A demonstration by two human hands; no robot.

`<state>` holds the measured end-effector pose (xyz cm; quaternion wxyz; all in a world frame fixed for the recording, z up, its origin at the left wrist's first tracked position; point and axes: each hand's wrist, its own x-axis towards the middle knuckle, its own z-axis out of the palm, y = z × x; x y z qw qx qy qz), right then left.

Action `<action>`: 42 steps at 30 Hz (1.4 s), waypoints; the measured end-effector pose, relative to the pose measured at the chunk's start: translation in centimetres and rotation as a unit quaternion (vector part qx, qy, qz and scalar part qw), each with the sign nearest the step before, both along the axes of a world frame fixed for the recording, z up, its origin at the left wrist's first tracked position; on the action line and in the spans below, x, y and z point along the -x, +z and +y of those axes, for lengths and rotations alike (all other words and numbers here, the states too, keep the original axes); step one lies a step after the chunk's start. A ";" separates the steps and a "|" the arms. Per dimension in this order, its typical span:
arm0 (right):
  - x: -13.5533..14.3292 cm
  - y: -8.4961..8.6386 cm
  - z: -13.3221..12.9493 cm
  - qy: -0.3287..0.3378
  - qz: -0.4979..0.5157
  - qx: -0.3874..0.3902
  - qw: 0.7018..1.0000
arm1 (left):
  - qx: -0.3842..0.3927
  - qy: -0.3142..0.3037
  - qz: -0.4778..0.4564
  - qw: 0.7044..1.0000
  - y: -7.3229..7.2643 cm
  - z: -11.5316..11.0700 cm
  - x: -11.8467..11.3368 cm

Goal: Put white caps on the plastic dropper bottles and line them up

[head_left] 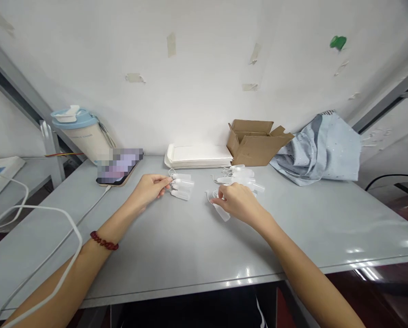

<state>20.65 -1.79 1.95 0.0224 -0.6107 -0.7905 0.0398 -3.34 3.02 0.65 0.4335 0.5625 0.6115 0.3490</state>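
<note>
On the grey table, my left hand point(152, 187) pinches thumb and finger together at the narrow ends of a small group of translucent white plastic pieces point(182, 184). They look like little flat bottles or tags with thin white loops. My right hand point(240, 200) is closed over the front of a second pile, its fingertips at the corded end of one such piece point(221, 212). Beyond that hand lie several more of the pieces point(238, 172), partly overlapping. My fingers hide exactly what each pinch holds.
A stack of white envelopes point(200, 156) and an open cardboard box point(253, 148) stand along the wall. Light blue cloth point(322, 152) lies at right. On the left are a tumbler point(84, 134), a phone point(122, 167) and a white cable point(69, 218) crossing my left forearm.
</note>
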 end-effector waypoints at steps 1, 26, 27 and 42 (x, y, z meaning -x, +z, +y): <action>0.0 0.1 -0.1 0.003 -0.013 0.001 1.000 | -0.004 0.007 0.007 1.000 -0.1 0.0 0.0; 0.5 -0.8 -0.2 0.110 0.069 0.024 0.991 | -0.109 -0.254 0.166 0.947 -0.5 -3.1 -2.7; 0.5 -0.8 -0.2 0.111 0.076 0.021 0.991 | -0.109 -0.256 0.171 0.945 -0.5 -3.2 -2.7; 0.5 -0.3 -0.3 0.142 0.158 0.016 0.977 | -0.051 -0.215 0.046 0.974 0.1 -3.1 -2.9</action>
